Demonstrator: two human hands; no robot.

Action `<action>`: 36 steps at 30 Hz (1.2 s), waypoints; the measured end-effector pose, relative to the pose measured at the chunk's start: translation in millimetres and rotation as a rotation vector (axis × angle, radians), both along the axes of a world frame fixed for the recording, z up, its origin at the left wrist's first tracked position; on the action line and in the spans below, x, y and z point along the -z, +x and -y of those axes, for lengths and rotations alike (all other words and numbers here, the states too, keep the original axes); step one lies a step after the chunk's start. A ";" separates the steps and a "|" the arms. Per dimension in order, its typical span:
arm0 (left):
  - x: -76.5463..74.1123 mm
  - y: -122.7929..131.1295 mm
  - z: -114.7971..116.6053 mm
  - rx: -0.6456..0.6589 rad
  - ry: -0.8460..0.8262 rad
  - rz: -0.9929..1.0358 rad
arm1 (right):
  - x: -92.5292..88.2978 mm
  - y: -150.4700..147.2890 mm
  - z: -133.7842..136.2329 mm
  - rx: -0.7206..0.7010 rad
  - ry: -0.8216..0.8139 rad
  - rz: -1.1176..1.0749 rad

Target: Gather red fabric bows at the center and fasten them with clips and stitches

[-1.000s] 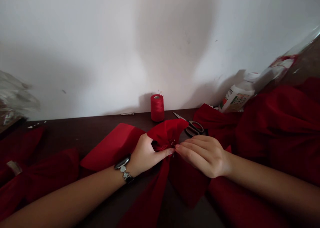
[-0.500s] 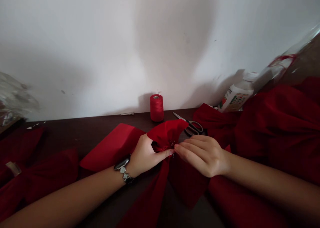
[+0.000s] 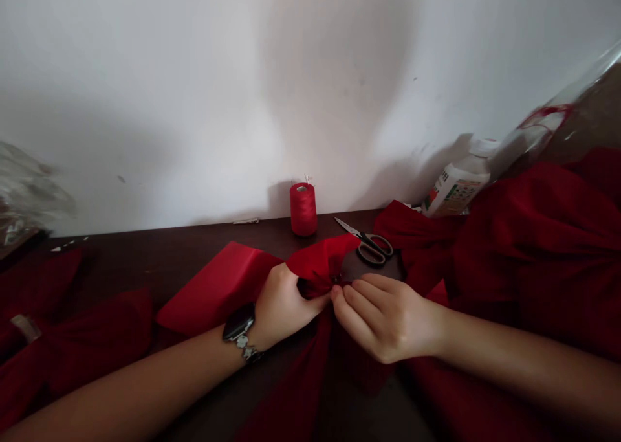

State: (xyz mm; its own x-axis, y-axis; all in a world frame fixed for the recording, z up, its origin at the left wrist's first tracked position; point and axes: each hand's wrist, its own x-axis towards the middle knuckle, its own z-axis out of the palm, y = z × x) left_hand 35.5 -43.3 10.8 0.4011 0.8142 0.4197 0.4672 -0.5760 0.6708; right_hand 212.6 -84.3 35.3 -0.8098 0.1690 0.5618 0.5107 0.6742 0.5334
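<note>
Gathered at its middle, a red fabric bow (image 3: 323, 261) is held above the dark table by my left hand (image 3: 284, 306), whose thumb and fingers are closed round the gather. A few small shiny bits show at that middle. My right hand (image 3: 383, 312) is closed in a pinch, its fingertips pressed on the gather just right of my left thumb. Whether a needle or thread is between them is hidden. Red tails hang below both hands. Scissors (image 3: 371, 248) lie behind my right hand, and a red thread spool (image 3: 303, 210) with needles in its top stands by the wall.
More red fabric (image 3: 533, 235) is heaped at the right, and another red bow (image 3: 97, 332) lies at the left. A white-capped bottle (image 3: 458, 180) leans near the wall (image 3: 194, 105). Clear plastic wrapping (image 3: 29, 183) is at the far left.
My right hand has turned and shifted slightly down, its fingertips staying at the bow's gather. My left hand keeps its hold, with its thumb tip now more covered.
</note>
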 end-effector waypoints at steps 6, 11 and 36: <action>0.5 -0.1 -0.5 0.011 -0.006 -0.007 | 1.3 -0.6 -2.1 0.009 -0.007 0.012; -1.6 -0.1 0.3 0.044 -0.026 0.004 | 2.1 0.2 -4.2 0.016 -0.020 -0.016; 3.9 -5.0 -1.6 0.081 -0.087 0.035 | 7.4 8.2 -16.9 -0.170 -0.066 -0.142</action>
